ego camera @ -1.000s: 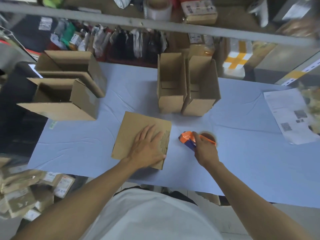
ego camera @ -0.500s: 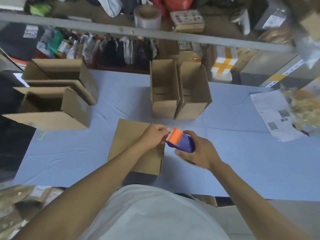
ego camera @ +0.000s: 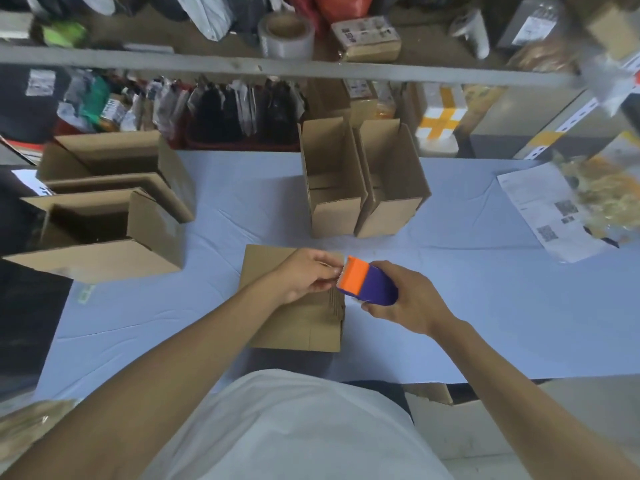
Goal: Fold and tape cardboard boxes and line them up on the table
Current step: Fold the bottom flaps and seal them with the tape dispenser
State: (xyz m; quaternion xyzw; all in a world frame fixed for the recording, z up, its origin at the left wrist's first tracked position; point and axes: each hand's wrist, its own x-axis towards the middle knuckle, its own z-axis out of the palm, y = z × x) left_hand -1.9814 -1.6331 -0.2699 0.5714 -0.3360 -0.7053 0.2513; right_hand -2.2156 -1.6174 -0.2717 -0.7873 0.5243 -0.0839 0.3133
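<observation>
Right hand (ego camera: 408,301) grasping purple-and-orange tape dispenser (ego camera: 369,284); left hand (ego camera: 308,275) pinching at orange blade end, presumably tape. Flat brown cardboard box (ego camera: 294,323) beneath both hands. Pull tape free evenly, avoid serrated edge.

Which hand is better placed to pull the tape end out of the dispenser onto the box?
Left. The left hand already has its fingertips at the orange blade end of the tape dispenser, above the flat cardboard box. The right hand is busy gripping the dispenser's purple body.
</observation>
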